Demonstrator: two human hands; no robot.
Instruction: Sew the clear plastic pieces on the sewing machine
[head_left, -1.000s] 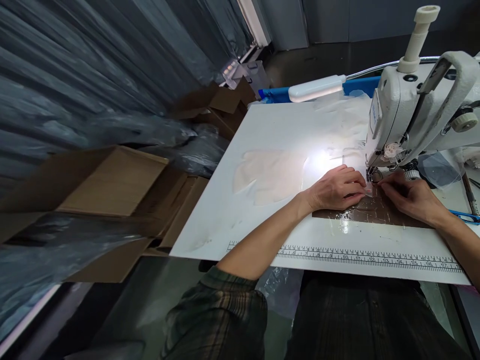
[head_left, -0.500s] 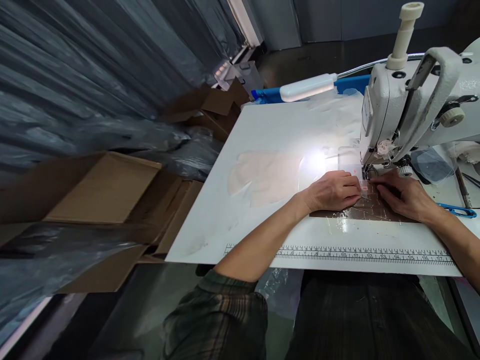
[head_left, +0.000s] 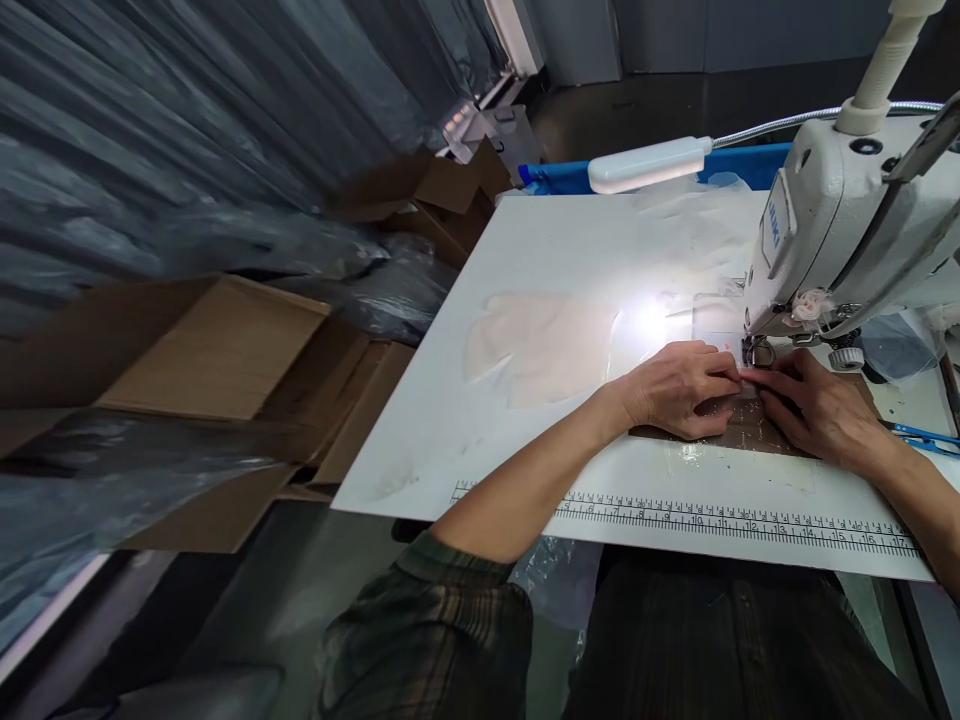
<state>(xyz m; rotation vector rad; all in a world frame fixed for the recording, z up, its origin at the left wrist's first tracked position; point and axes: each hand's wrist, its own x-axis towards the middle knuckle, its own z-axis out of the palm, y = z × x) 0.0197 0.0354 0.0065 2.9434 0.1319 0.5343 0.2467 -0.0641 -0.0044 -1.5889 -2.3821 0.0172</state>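
Observation:
My left hand [head_left: 679,388] lies on the white table [head_left: 540,260], fingers curled down and pressing a small clear piece with pink marks [head_left: 731,372] just in front of the presser foot [head_left: 756,352] of the white sewing machine [head_left: 847,230]. My right hand [head_left: 814,408] rests opposite it, fingertips meeting the left hand's on the same piece. Both hands sit over a brown taped patch [head_left: 742,430] on the table. What lies under the fingertips is partly hidden.
A ruler strip [head_left: 735,522] runs along the table's near edge. A pale fabric shape [head_left: 536,345] lies left of my hands under the lamp [head_left: 649,165]. Blue-handled scissors [head_left: 919,437] lie at far right. Cardboard boxes [head_left: 217,350] and plastic sheeting crowd the floor to the left.
My hands have drawn closer together at the presser foot. The view has shifted slightly; the piece stays under the fingertips.

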